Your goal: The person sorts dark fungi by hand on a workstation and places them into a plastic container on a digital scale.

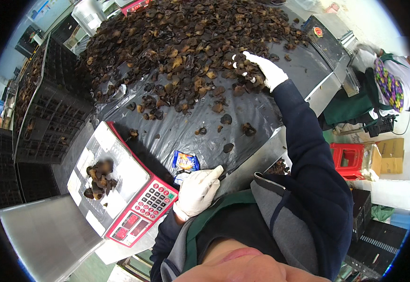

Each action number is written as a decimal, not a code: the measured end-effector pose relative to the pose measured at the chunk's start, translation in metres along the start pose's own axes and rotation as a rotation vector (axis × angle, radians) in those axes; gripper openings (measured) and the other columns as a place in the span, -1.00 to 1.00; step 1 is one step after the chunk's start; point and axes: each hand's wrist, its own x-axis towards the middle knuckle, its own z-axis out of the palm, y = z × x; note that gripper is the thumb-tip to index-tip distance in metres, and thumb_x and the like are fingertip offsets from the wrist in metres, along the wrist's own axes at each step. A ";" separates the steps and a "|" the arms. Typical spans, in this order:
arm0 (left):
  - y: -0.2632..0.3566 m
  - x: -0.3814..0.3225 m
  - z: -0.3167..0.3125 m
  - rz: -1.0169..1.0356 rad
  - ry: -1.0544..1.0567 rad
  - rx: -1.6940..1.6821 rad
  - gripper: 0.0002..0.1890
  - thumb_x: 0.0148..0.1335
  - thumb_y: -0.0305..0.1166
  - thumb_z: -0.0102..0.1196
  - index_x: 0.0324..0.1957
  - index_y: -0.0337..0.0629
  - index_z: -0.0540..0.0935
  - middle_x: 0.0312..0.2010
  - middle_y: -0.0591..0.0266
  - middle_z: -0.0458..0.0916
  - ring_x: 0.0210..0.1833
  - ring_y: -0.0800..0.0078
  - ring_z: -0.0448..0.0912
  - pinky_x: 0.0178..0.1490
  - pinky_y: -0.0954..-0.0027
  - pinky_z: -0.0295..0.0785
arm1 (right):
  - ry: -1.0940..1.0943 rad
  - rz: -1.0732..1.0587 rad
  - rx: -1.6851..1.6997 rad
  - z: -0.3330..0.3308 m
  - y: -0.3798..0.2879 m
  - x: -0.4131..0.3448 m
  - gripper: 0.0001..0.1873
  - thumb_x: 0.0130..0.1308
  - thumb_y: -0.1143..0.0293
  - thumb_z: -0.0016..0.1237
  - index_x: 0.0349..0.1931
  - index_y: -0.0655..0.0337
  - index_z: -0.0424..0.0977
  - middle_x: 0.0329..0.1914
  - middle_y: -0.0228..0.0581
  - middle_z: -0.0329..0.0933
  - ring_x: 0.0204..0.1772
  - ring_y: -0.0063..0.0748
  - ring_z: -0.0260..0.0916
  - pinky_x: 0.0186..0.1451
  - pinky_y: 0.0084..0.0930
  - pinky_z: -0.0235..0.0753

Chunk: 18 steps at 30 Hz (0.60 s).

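My right hand (267, 70), in a white glove, is at the near right side of a large heap of dark wood ear mushrooms (191, 38). It cups a clump of mushrooms (249, 70), with the white fingertips showing around it. Close to my body, my gloved left hand (199, 192) rests by the table's near edge, its fingers curled and its palm hidden. Just beyond it lies a small blue printed packet (185, 161). To the left stands a red and white digital scale (143, 176), carrying a small pile of mushrooms (99, 183) on its pan.
Black plastic sheeting (187, 132) covers the table, with scattered single mushrooms on it. Black plastic crates (55, 116) stand at the left, and a metal panel (51, 232) below them. Another person (388, 77) works at the right, near a red stool (347, 160).
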 end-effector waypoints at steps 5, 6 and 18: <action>0.005 -0.003 -0.001 0.011 0.041 0.013 -0.58 0.22 -0.54 0.26 0.15 -0.20 0.67 -0.24 0.11 0.71 -0.22 0.14 0.67 -0.12 0.20 0.54 | -0.025 0.052 0.005 0.027 -0.006 -0.014 -0.59 0.52 0.08 0.06 0.14 0.21 0.53 -0.07 -0.27 0.69 -0.36 -0.55 0.64 -0.56 -0.69 0.56; 0.008 -0.003 -0.002 0.016 0.055 0.022 -0.58 0.21 -0.54 0.26 0.15 -0.20 0.68 -0.24 0.11 0.71 -0.22 0.14 0.67 -0.13 0.20 0.54 | -0.021 0.076 -0.005 0.026 -0.005 -0.013 -0.59 0.54 0.12 0.04 0.20 0.19 0.50 0.02 -0.22 0.68 -0.33 -0.52 0.65 -0.54 -0.68 0.58; 0.016 -0.009 -0.030 -0.009 0.218 0.274 -0.56 0.24 -0.53 0.24 0.19 -0.22 0.62 -0.17 0.09 0.69 -0.14 0.11 0.67 -0.05 0.18 0.57 | -0.526 0.144 -0.004 0.104 0.020 -0.026 -0.53 0.63 0.09 -0.20 0.29 0.24 0.47 0.08 -0.09 0.69 -0.16 -0.40 0.64 -0.34 -0.60 0.54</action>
